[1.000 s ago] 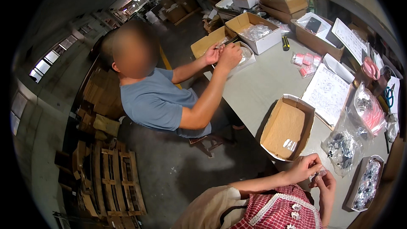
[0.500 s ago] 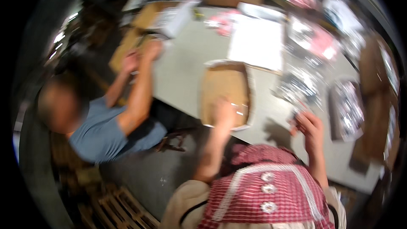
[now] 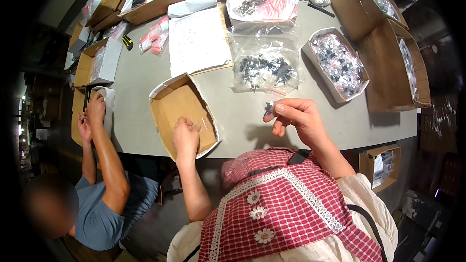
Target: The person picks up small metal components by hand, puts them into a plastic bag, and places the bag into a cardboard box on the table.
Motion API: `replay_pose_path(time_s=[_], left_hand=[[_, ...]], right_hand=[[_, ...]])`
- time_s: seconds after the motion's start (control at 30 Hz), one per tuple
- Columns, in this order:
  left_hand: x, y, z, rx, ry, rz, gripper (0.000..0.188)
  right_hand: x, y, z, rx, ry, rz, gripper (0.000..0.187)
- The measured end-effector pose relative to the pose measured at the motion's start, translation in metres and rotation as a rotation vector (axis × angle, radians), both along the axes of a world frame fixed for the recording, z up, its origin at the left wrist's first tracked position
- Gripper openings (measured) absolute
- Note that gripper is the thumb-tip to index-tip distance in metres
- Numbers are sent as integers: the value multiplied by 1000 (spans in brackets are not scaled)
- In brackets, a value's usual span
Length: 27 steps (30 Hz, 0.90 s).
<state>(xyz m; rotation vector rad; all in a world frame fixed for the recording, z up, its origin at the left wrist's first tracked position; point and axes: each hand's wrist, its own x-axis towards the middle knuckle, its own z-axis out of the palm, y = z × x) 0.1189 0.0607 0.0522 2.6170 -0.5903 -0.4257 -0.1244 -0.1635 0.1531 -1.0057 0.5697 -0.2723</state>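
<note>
My right hand (image 3: 302, 117) is raised over the table, thumb and forefinger pinching a small clear packet (image 3: 268, 108) with dark pieces in it. My left hand (image 3: 186, 138) reaches into a shallow cardboard box (image 3: 175, 98) with a brown inside and white rim. Its fingers are curled together near the bottom; what they hold, if anything, is hidden. Beside them in the box lies a small, pale, shiny strip (image 3: 206, 125). Beyond my right hand lies a large clear bag (image 3: 266, 70) filled with dark and silvery small parts.
Small packets fill a white box (image 3: 338, 65) at the right, beside tall cardboard cartons (image 3: 388, 63). Paper sheets (image 3: 199, 41) lie behind the shallow box. A yellow-black cutter (image 3: 127, 42) is at the far left. A co-worker (image 3: 104, 204) works with both hands at the left boxes.
The view has turned to the right and sharpened. My right hand still holds the packet up, and my left hand is still inside the shallow box.
</note>
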Motion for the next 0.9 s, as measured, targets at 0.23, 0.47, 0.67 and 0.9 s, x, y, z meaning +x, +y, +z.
replay_pose_path(time_s=[0.23, 0.47, 0.67, 0.9], left_hand=[[-4, -2, 5, -42, 32, 20, 17], [-17, -3, 7, -531, 114, 101, 13], [-46, -36, 48, -940, 583, 94, 16], [-77, -47, 71, -927, 873, -4, 12]], right_hand=[[-3, -12, -5, -34, 4, -58, 25], [-31, -79, -45, 226, -244, -571, 34], [-15, -44, -28, -43, 51, -153, 41], [47, 7, -33, -52, -2, 338, 26]])
